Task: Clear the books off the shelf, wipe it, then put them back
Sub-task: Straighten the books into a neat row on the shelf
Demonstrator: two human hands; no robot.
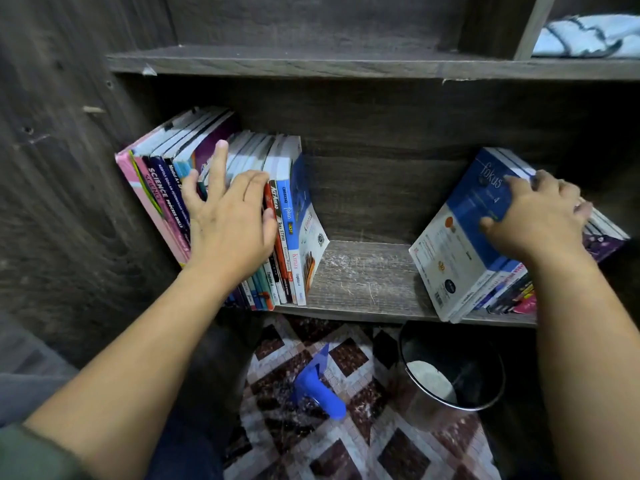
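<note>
A dark wooden shelf holds two groups of books with a bare, dusty gap between them. The left group of books leans left against the side wall. My left hand lies flat on their spines with fingers spread over the tops. The right group of books leans to the right, a blue and white "fokus" book in front. My right hand presses on that cover, fingers curled over the top edges of the stack.
A blue dustpan or brush lies on the patterned tiled floor below the shelf. A metal bucket stands under the shelf at right. A folded striped cloth rests on the upper shelf at top right.
</note>
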